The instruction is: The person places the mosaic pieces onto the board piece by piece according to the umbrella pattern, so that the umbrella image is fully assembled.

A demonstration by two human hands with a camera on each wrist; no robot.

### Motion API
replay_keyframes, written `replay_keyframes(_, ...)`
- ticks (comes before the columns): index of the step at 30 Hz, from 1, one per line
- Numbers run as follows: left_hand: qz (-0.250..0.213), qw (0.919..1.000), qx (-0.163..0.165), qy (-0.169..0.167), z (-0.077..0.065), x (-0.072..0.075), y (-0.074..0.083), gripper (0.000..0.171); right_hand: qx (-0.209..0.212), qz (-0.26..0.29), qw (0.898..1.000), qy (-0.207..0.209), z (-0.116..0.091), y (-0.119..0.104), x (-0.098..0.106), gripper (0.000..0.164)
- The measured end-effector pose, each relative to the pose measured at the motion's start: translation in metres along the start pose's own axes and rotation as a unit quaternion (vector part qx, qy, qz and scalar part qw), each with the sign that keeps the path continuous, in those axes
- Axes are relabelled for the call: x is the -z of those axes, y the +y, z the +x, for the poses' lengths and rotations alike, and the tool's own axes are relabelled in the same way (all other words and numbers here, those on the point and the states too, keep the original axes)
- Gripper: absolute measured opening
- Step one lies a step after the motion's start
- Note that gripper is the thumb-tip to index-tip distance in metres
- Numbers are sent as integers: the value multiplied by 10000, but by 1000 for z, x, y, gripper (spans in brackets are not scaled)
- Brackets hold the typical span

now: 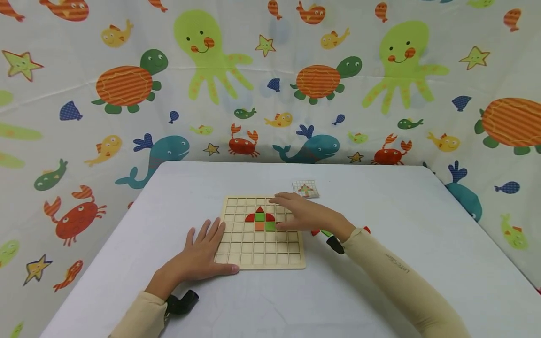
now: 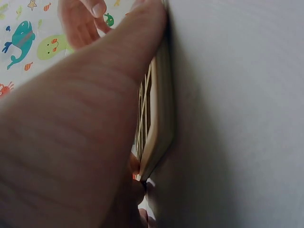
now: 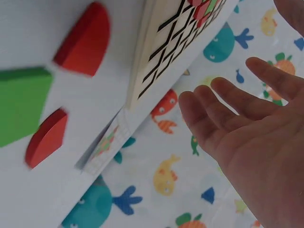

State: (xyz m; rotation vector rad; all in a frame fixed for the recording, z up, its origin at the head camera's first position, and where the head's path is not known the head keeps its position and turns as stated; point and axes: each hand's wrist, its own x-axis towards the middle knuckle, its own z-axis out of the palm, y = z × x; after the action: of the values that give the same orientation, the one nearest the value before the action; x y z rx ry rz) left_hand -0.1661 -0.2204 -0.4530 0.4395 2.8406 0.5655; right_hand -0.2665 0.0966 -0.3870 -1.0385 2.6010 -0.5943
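Observation:
A wooden grid board lies flat on the table. Set in its cells are a red triangle, a green square, red curved pieces on both sides, an orange square and a second green square. My left hand rests at the board's left edge with fingers spread, its thumb along the near edge. Over the board's right half hovers my right hand, fingers extended near the second green square. The right wrist view shows that palm with nothing in it.
A small pattern card lies behind the board. Loose red curved pieces and a green piece lie to the board's right, partly hidden by my right wrist in the head view. A sea-animal curtain hangs behind the table.

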Motion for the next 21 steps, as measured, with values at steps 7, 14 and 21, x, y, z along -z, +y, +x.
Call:
replay_keyframes(7,-86,10000,-38,-6,-2,2,2,134,-304,101,9993,172,-31,20,11,77)
replay_keyframes(14,-66,9999,-65,-36,-2,3,2,133,-636,257,9970,345,-64,46,16,75)
replay_keyframes(21,-48,10000,-53,-30,0,1,0,134,-1062,203,9934,372,-96,64,21,70)
